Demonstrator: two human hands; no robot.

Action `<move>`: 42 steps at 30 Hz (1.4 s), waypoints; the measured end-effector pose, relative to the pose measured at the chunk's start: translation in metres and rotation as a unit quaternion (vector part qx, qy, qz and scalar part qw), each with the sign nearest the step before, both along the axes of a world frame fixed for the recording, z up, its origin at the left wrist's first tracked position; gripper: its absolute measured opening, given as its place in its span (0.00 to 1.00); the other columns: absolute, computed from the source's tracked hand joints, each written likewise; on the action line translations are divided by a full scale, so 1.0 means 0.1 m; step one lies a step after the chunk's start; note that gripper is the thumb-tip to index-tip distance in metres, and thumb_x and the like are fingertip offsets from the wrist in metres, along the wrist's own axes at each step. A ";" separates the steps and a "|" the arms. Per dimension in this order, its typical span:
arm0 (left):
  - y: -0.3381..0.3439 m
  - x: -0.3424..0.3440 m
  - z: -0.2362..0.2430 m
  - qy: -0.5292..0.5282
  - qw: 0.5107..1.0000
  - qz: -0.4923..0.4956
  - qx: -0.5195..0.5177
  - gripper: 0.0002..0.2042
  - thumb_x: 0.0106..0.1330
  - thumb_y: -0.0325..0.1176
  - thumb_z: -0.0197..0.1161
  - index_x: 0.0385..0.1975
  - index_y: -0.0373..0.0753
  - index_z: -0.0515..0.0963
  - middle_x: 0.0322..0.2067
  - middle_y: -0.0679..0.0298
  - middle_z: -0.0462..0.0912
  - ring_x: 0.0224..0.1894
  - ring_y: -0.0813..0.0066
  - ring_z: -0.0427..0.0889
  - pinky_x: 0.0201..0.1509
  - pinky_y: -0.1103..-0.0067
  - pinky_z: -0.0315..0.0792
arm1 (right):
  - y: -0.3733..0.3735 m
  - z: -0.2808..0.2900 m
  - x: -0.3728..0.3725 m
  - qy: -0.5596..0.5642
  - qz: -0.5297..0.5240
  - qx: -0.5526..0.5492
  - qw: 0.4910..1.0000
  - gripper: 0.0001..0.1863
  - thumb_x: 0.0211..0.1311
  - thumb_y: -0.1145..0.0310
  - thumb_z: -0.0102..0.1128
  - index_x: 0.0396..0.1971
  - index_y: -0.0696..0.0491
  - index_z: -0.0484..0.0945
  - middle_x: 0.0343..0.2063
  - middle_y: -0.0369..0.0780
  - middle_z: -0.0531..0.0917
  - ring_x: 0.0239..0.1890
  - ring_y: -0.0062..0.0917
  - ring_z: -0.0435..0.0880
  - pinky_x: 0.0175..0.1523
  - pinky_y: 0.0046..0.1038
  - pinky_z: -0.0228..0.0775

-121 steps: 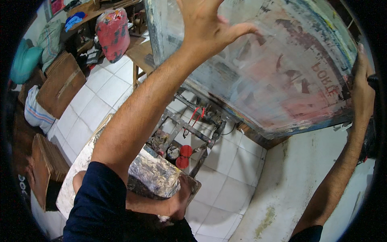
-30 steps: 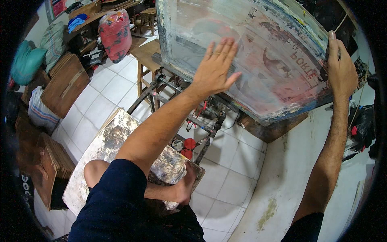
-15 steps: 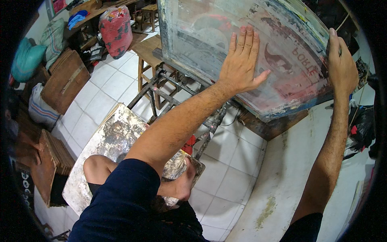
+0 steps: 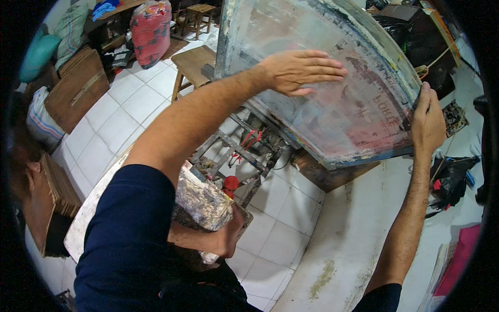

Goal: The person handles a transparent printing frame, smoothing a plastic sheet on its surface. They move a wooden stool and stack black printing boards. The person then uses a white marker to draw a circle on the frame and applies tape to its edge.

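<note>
My left hand lies over the face of a large framed mesh screen, fingers stretched out and pointing right; whether it touches the mesh I cannot tell. The screen is tilted, smeared pink and grey, with faint print and a paint-crusted frame. My right hand grips that frame at its right edge. Beneath the screen is a metal framework with red cord and a red round container. My bare foot rests on a paint-stained board below my left arm.
At the left are stacked boards, sacks and a red bundle. A wooden stool stands behind the screen's left edge. A pale wall surface curves along the right, with black plastic bags farther right.
My left hand has turned from fingers pointing up to fingers pointing right and now sits higher in view. Over the last half second, my right hand and the screen's near edge appear lower in view.
</note>
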State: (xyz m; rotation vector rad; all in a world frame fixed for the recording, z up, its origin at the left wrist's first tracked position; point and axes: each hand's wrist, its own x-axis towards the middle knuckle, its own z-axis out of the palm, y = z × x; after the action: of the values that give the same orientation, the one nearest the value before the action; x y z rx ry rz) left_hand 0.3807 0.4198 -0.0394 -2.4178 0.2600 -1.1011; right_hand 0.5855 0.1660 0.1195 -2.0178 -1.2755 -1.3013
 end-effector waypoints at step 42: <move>-5.53 -4.84 -3.90 -0.320 0.355 0.520 -0.708 0.31 0.66 0.52 0.61 0.64 0.37 0.70 0.53 0.44 0.80 0.56 0.42 0.78 0.60 0.61 0.71 | -1.57 -0.22 -1.12 0.068 0.255 -0.180 0.948 0.16 0.68 0.57 0.53 0.44 0.56 0.76 0.30 0.52 0.84 0.36 0.50 0.85 0.43 0.49 0.76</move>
State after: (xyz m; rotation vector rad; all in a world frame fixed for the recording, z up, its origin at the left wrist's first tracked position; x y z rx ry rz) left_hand -0.1037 -0.1333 -0.4290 -1.5708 -3.0847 -1.4544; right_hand 0.4737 0.0086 0.0977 -1.7727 -1.9078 -0.7135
